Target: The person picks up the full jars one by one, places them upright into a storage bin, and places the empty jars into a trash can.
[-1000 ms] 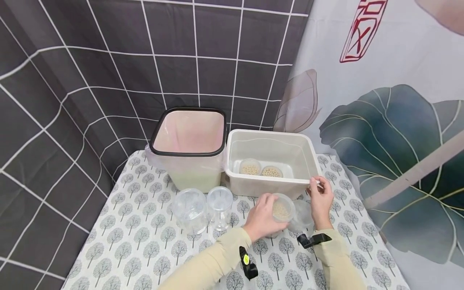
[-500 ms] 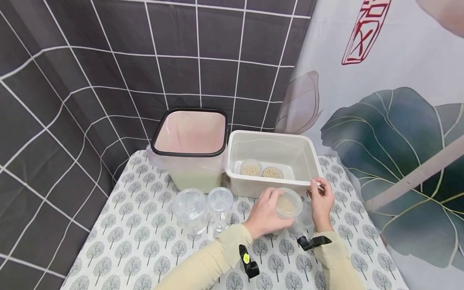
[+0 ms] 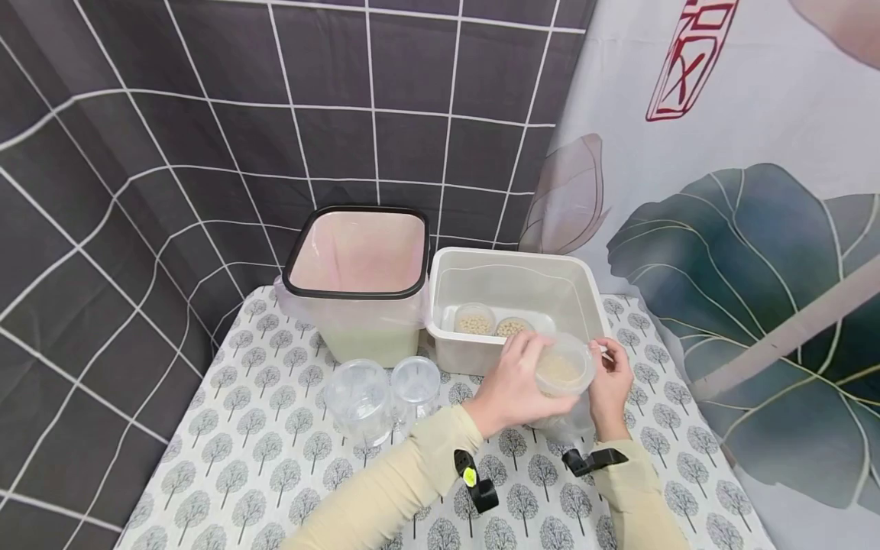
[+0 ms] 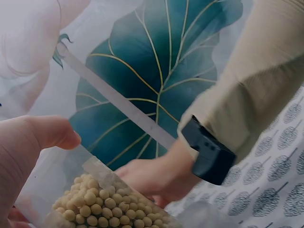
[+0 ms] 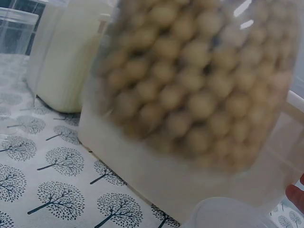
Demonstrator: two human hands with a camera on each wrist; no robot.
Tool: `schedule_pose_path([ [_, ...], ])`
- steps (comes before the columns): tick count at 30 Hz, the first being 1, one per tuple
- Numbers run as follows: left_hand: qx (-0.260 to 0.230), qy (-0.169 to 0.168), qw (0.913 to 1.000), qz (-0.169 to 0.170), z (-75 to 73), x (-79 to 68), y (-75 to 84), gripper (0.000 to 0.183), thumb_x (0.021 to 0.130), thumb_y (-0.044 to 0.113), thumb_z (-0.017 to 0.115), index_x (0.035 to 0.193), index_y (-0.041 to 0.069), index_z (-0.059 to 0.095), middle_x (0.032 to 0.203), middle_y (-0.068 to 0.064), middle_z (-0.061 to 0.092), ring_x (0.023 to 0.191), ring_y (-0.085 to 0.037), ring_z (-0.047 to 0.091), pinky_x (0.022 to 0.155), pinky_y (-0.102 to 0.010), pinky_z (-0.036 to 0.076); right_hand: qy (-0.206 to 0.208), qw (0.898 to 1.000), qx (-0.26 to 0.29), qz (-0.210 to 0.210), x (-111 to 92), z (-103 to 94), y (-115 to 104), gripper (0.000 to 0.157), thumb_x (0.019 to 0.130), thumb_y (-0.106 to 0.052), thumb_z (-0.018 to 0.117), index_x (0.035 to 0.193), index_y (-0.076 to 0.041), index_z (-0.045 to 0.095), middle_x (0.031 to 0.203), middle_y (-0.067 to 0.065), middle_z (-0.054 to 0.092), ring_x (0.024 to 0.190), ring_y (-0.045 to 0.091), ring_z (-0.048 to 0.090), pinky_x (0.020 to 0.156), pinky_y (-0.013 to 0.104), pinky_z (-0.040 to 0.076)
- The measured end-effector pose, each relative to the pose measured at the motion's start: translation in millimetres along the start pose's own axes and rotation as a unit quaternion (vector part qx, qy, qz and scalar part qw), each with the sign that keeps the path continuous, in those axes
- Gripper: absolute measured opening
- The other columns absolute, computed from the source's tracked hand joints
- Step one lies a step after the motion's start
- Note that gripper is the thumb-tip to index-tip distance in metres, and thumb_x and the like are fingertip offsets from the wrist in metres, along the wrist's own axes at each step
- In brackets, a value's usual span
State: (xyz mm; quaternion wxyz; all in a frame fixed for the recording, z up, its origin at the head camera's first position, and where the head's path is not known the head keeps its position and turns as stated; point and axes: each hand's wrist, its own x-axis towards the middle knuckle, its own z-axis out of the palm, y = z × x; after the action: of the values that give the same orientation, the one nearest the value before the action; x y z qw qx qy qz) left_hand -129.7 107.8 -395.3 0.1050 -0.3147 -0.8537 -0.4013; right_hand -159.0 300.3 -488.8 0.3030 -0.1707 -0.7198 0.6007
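Observation:
My left hand (image 3: 509, 389) grips a round clear plastic tub (image 3: 565, 367) from its left side, raised at the front rim of a white plastic bin (image 3: 509, 253). Pale round soybeans (image 4: 109, 204) fill its lower part in the left wrist view; in the right wrist view the tub's bean-filled side (image 5: 190, 85) looms close and blurred. At the bin's right front corner, my right hand (image 3: 610, 393) pinches the rim between thumb and fingers. Two similar tubs sit inside, the left bean tub (image 3: 474, 319) beside the right bean tub (image 3: 512, 327), partly hidden by my left hand.
A tall waste bin (image 3: 354, 293) with a black rim and a pinkish liner stands left of the white bin. Two clear containers, a wide one (image 3: 359, 405) and a narrower one (image 3: 415, 386), stand before it. Another clear container (image 5: 232, 213) is below the raised tub.
My left hand has lifted the soybean tub and carried it up and rightward to the bin's front rim. The right hand has stayed at the bin's corner.

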Motion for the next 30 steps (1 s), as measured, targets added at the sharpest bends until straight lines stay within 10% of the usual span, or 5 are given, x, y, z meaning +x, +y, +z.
schedule_pose_path([
  [8, -0.008, 0.01, 0.9993, 0.034, -12.8, 20.6, 9.2, 0.079, 0.062, 0.039, 0.082, 0.125, 0.008, 0.048, 0.122, -0.008, 0.048, 0.106, -0.015, 0.047, 0.083, -0.021, 0.044, 0.007, 1.0, -0.004, 0.01, -0.7, 0.7, 2.0, 0.021, 0.09, -0.012, 0.059, 0.111, -0.009, 0.06, 0.1, -0.01, 0.052, 0.086, 0.009, 0.049, 0.068, 0.019, 0.042],
  [30, -0.001, 0.03, 0.9991, -0.03, -27.4, 99.3, 4.6, 0.078, 0.064, 0.042, 0.082, 0.128, 0.013, 0.048, 0.127, -0.007, 0.048, 0.11, -0.016, 0.045, 0.083, -0.022, 0.045, -0.04, 0.998, 0.049, 0.019, -10.9, -3.5, -29.6, 0.03, 0.094, -0.018, 0.056, 0.115, 0.004, 0.053, 0.1, 0.002, 0.049, 0.084, 0.016, 0.054, 0.071, 0.014, 0.051],
])
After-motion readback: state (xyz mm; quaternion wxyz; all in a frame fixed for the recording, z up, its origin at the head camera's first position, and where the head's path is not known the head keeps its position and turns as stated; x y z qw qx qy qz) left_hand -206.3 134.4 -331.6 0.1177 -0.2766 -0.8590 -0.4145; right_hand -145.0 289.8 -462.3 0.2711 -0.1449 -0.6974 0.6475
